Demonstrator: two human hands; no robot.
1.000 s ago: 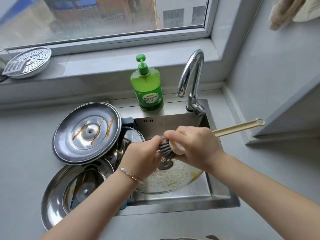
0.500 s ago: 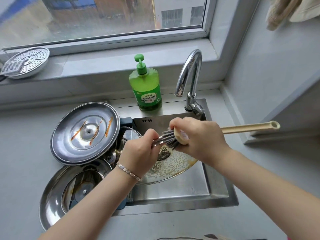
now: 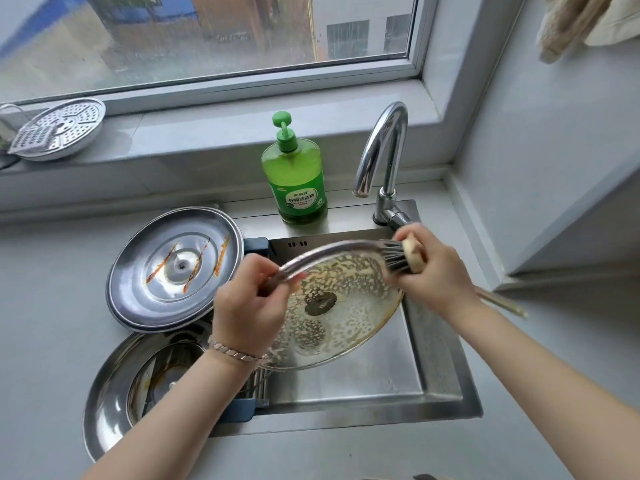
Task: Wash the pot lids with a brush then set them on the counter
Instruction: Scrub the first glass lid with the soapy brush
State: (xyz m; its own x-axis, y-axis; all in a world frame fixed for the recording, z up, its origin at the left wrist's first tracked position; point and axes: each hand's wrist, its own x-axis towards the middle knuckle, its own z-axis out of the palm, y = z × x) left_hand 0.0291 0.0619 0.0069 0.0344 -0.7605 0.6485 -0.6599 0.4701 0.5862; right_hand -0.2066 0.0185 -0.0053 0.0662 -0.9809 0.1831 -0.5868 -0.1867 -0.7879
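Observation:
A glass pot lid with a steel rim is held tilted over the sink, its underside speckled with soapy residue. My left hand grips its rim at the left. My right hand grips the head of a long-handled brush, whose dark bristles press on the lid's upper right rim. The brush's beige handle sticks out behind my wrist. A steel lid with orange streaks leans at the sink's left. Another steel lid lies upturned below it.
A green dish soap bottle stands behind the sink, next to the chrome faucet. A perforated steamer plate rests on the window sill at the left. A blue rack edge shows at the sink's left side. Grey counter surrounds the sink.
The brush has moved from the lid's left rim, near my left hand, to its upper right rim. The lid is tipped up more, and the brush handle now points down to the right.

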